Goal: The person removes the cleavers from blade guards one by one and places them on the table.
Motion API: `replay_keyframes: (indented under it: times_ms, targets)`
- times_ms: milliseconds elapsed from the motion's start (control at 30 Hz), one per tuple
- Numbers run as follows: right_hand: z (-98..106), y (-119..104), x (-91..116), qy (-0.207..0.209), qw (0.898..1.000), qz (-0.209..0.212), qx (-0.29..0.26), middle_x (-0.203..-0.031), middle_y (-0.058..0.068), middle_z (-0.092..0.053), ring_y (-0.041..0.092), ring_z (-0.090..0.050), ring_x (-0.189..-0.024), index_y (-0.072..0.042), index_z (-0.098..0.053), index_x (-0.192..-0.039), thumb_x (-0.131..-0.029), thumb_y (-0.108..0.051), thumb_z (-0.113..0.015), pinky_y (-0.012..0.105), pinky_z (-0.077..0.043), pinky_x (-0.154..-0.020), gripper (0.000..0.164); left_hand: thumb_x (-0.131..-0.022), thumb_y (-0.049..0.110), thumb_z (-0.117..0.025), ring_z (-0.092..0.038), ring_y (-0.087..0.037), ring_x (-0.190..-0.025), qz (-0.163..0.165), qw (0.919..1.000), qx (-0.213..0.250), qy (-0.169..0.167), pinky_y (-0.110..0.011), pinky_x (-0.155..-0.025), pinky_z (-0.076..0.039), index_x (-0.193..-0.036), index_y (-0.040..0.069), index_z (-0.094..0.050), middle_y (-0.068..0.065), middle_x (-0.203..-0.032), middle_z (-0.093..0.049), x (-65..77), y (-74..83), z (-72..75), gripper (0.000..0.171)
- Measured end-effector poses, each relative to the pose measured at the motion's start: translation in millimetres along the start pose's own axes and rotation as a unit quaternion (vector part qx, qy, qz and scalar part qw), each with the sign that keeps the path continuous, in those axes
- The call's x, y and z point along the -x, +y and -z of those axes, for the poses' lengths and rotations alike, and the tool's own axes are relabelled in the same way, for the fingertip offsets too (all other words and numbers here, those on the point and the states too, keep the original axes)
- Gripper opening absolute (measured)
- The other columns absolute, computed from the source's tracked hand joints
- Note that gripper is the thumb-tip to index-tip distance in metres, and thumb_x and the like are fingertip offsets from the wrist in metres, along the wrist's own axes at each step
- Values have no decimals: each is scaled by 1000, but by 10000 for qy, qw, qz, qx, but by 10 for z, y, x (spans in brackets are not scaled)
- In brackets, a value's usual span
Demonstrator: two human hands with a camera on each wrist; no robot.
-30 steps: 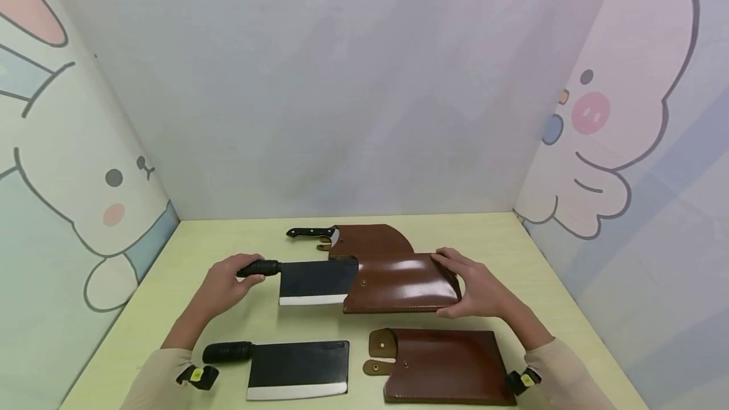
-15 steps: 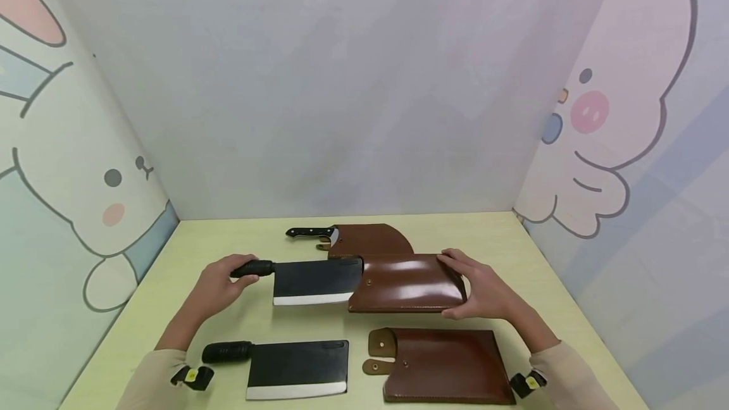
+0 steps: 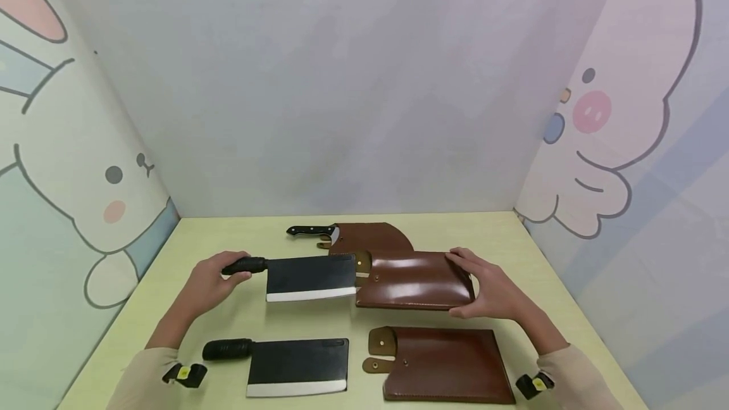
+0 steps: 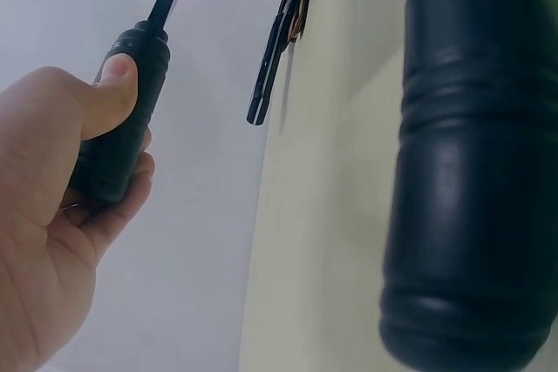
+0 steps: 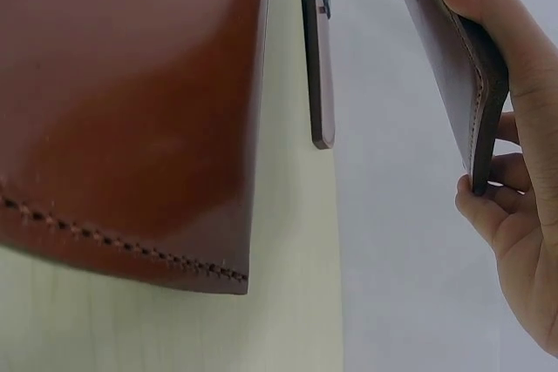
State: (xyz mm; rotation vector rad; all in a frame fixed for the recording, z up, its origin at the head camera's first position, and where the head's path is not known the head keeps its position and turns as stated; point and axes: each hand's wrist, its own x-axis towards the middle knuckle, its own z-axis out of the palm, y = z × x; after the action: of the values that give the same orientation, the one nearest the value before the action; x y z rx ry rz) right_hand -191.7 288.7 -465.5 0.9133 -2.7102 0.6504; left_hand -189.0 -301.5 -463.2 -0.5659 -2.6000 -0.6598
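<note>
In the head view my left hand grips the black ribbed handle of a cleaver, its dark blade pointing right with the pale edge down. My right hand holds the right end of a shiny brown leather sheath, thumb below and fingers above. The blade's tip is at the sheath's open left end, where a snap flap shows. Both are raised off the table. In the left wrist view the thumb presses along the handle; in the right wrist view fingers pinch the sheath's stitched edge.
A second cleaver lies at the front of the pale table, with another brown sheath to its right. Behind, a black-handled knife sits in a rounded brown sheath. Walls enclose the back and sides.
My left hand has moved left with the cleaver and my right hand right with the sheath. The blade has slid out of the sheath, and the sheath's flap has come into view.
</note>
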Motion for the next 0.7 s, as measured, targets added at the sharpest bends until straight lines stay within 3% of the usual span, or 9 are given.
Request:
replay_keyframes:
  times_ms: [700]
  targets:
    - [69, 134, 92, -94, 9998, -139, 127, -151, 14, -49, 37, -56, -131, -10, -50, -151, -62, -50, -97, 55, -55, -90, 107, -88, 15, -81, -70, -35, -91, 87, 9996, 85, -264, -48, -71, -55, -118, -2, -71, -19, -109, -72, 147, -217, -31, 36]
